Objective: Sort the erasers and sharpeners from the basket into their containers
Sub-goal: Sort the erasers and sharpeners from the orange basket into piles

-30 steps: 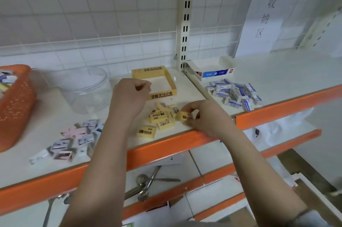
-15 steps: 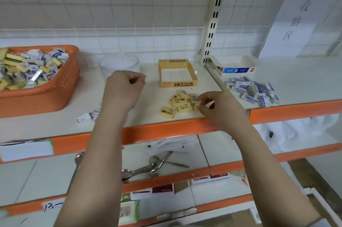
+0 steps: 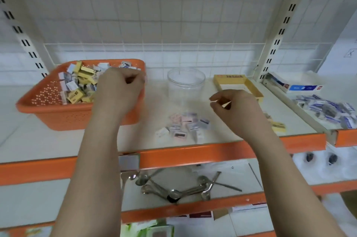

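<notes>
Head cam: the perforated orange plastic basket (image 3: 58, 115) on the white shelf is full of small wrapped erasers and sharpeners (image 3: 79, 84). The left hand (image 3: 119, 90) is curled at its right rim; can't tell if it holds anything. The right hand (image 3: 237, 109) hangs loose with nothing in it, near the clear round plastic jar (image 3: 186, 86). Those pieces look light and rigid with slick wrappers, so I'd pinch one by its long sides

Basket (image 3: 58, 115) at shelf's (image 3: 48, 140) left, small packets (image 3: 79, 82) inside | jar (image 3: 186, 84) right of it, loose packets (image 3: 183, 125) in front | open box (image 3: 239, 84) farther right | spoons (image 3: 173, 188) on shelf below.
</notes>
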